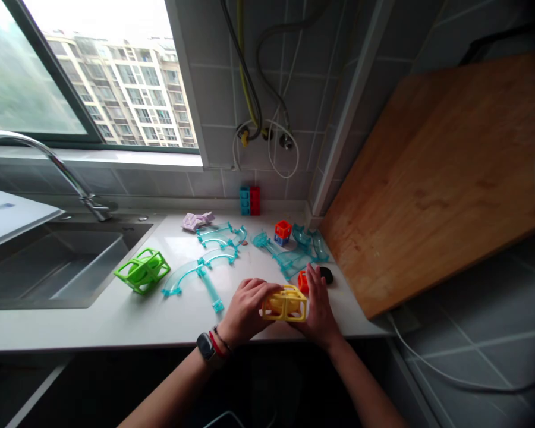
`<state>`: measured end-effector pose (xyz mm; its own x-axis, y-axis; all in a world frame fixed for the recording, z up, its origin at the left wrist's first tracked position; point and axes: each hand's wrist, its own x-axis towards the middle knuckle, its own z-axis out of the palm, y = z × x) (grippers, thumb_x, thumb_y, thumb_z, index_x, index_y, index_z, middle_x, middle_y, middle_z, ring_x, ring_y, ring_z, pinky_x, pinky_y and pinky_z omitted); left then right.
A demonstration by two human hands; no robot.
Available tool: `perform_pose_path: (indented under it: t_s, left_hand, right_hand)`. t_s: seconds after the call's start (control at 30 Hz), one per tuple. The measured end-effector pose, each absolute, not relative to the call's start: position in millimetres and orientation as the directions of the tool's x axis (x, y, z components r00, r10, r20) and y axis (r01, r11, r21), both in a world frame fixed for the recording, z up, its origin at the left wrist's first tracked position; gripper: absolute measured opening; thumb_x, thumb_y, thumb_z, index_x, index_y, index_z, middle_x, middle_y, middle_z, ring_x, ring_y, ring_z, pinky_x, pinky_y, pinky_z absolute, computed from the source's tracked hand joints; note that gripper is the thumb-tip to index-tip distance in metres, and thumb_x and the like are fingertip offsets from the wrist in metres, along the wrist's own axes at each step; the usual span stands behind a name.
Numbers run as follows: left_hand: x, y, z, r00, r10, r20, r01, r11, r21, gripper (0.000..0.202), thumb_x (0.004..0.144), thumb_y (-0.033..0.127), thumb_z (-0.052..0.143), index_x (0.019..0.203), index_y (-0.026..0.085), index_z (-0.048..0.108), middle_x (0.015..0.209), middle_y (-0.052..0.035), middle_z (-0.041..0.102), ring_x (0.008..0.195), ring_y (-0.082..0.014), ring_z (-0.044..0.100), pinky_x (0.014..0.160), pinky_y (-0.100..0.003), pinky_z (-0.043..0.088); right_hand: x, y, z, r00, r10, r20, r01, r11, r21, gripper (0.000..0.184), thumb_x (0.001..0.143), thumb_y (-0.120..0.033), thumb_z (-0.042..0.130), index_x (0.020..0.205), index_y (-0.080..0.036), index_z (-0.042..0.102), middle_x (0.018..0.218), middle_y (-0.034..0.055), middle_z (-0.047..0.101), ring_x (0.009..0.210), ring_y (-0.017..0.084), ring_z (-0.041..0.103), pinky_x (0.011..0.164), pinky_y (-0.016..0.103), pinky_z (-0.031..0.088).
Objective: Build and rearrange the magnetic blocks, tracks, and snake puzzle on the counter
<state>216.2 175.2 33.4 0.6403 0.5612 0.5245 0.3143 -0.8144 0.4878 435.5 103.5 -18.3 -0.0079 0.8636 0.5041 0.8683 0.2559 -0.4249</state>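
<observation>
Yellow frame piece (284, 303): sitting above or on the counter (116, 324) by its front edge; resting or lifted, can't tell. Clock centre = this piece.
Left hand (246, 308): gripping it from 9 o'clock, fingers curling over the left-side bars.
Right hand (320, 310): standing at 3 o'clock, fingers straight, not wrapping; thumb pointing in at the lower right corner, contact unclear.
Bars: looking thin, so light, even pressure is probably serving best; holding near corners is likely beating squeezing mid-span.
Orange cube (302, 282): sitting at 1 o'clock, right beside the right fingers; touching or not, can't tell. Probably risking a knock, so angling fingertips clear is worth doing.
Black object (326, 275): lying at 2 o'clock, just past that hand.
Front edge: running close at 6 o'clock; working farther toward 12 is likely giving more drop margin.
Teal tracks (211, 290): spreading from 10 to 1 o'clock.
Orange-and-blue stack (282, 232): standing at 12.
Teal-and-red blocks (250, 201): standing at 11.
Lilac piece (197, 222): lying between 10 and 11.
Green frame piece (143, 270): resting between 9 and 10, well apart.
Wooden board (441, 178): leaning at 2.
</observation>
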Motion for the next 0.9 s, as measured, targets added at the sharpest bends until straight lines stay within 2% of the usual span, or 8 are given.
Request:
perform_pose_path:
  t_s: [0.13,0.3,0.4,0.5,0.6,0.67,0.8,0.9]
  left_hand:
    - [213,172,37,0.641,0.456,0.617,0.236,-0.882,0.407,0.043,0.087,0.031,0.076,0.125,0.023,0.059,0.117,-0.01,0.075,0.105,-0.0272,0.067,0.095,-0.044,0.046]
    - [211,164,41,0.672,0.375,0.638,0.179,-0.919,0.352,0.035,0.089,0.023,0.072,0.122,0.024,0.059,0.121,-0.0077,0.075,0.115,-0.0279,0.063,0.101,-0.046,0.044]
    - [212,163,37,0.676,0.415,0.609,0.209,-0.901,0.381,0.042,0.088,0.025,0.073,0.127,0.024,0.059,0.119,-0.0084,0.075,0.117,-0.0293,0.062,0.101,-0.047,0.045]
    - [215,166,32,0.66,0.507,0.554,0.241,-0.841,0.484,0.051,0.082,0.03,0.08,0.128,0.024,0.059,0.117,-0.0098,0.073,0.113,-0.0286,0.063,0.099,-0.045,0.047]
    - [217,168,31,0.644,0.583,0.496,0.253,-0.774,0.581,0.055,0.077,0.026,0.081,0.128,0.024,0.059,0.119,-0.0101,0.069,0.11,-0.0272,0.063,0.098,-0.043,0.049]
    - [218,168,30,0.644,0.609,0.462,0.254,-0.74,0.623,0.061,0.076,0.022,0.081,0.131,0.024,0.055,0.121,-0.0097,0.069,0.108,-0.0267,0.063,0.097,-0.043,0.05]
    - [221,169,30,0.656,0.622,0.428,0.263,-0.719,0.643,0.07,0.075,0.021,0.081,0.137,0.025,0.048,0.123,-0.009,0.069,0.108,-0.0268,0.062,0.097,-0.044,0.049]
    - [223,170,31,0.663,0.621,0.418,0.271,-0.72,0.639,0.069,0.074,0.021,0.081,0.135,0.025,0.05,0.121,-0.0095,0.068,0.108,-0.0274,0.062,0.098,-0.044,0.048]
  right_hand:
    - [436,103,-21,-0.031,0.861,0.508,0.882,0.262,-0.391,0.107,0.085,-0.049,0.071,0.163,-0.016,0.005,0.17,0.0222,0.011,0.157,0.044,0.004,0.12,0.073,0.018]
    - [436,101,-23,-0.018,0.864,0.503,0.901,0.233,-0.367,0.084,0.095,-0.031,0.058,0.162,-0.019,0.009,0.169,0.0214,0.012,0.158,0.041,0.003,0.12,0.072,0.018]
    - [436,100,-22,-0.056,0.856,0.514,0.903,0.263,-0.34,0.08,0.095,-0.029,0.058,0.162,-0.02,0.014,0.169,0.0209,0.014,0.157,0.042,0.004,0.12,0.072,0.02]
    - [438,99,-23,-0.093,0.837,0.54,0.89,0.313,-0.331,0.082,0.093,-0.032,0.062,0.161,-0.021,0.018,0.167,0.0194,0.022,0.157,0.043,0.008,0.119,0.072,0.022]
    - [439,98,-24,-0.093,0.795,0.599,0.866,0.362,-0.346,0.09,0.089,-0.038,0.068,0.16,-0.019,0.016,0.16,0.0194,0.038,0.155,0.043,0.017,0.119,0.073,0.024]
    - [439,97,-24,-0.095,0.766,0.636,0.849,0.396,-0.35,0.091,0.087,-0.038,0.071,0.159,-0.019,0.018,0.153,0.0187,0.048,0.152,0.041,0.028,0.119,0.07,0.028]
    - [439,94,-21,-0.083,0.743,0.664,0.838,0.413,-0.357,0.074,0.089,-0.033,0.07,0.153,-0.023,0.033,0.14,0.016,0.059,0.137,0.036,0.049,0.111,0.059,0.044]
    - [439,93,-18,-0.064,0.734,0.676,0.853,0.392,-0.345,0.063,0.09,-0.032,0.069,0.147,-0.023,0.041,0.133,0.0153,0.063,0.126,0.035,0.058,0.102,0.056,0.049]
